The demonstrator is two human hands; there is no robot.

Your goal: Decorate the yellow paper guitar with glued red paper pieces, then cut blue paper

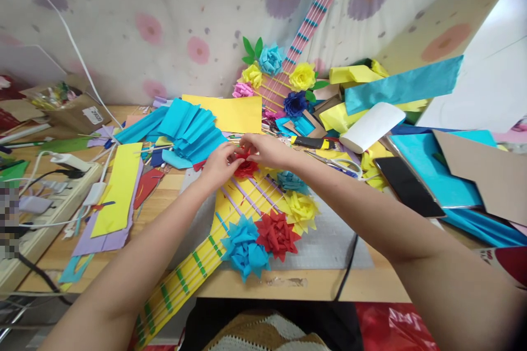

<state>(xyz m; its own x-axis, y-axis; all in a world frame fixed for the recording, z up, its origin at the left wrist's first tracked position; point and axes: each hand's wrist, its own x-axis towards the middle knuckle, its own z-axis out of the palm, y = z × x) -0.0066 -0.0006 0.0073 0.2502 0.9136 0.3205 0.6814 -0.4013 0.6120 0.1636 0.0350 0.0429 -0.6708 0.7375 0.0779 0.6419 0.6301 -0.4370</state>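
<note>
Both hands meet at a red paper flower [246, 167] at the far end of a yellow paper guitar [222, 205]. My left hand [222, 163] pinches its left side, thumb and fingers closed on the petals. From the right, my right hand [263, 151] has its fingertips closed on the flower's upper edge. Part of the flower is hidden by the fingers. Along the guitar's right edge sit a blue flower [292, 181], a yellow flower [302, 209], another red flower [279, 234] and a larger blue flower [246, 247]. Green strips cross the neck [181, 279].
A finished pink guitar [304, 30] leans on the wall at the back. Pleated blue paper [191, 129] and yellow sheets [119, 186] lie left. A power strip [53, 214] with cables runs along the left. Right are a utility knife [313, 142], scissors [333, 163] and a phone [407, 186].
</note>
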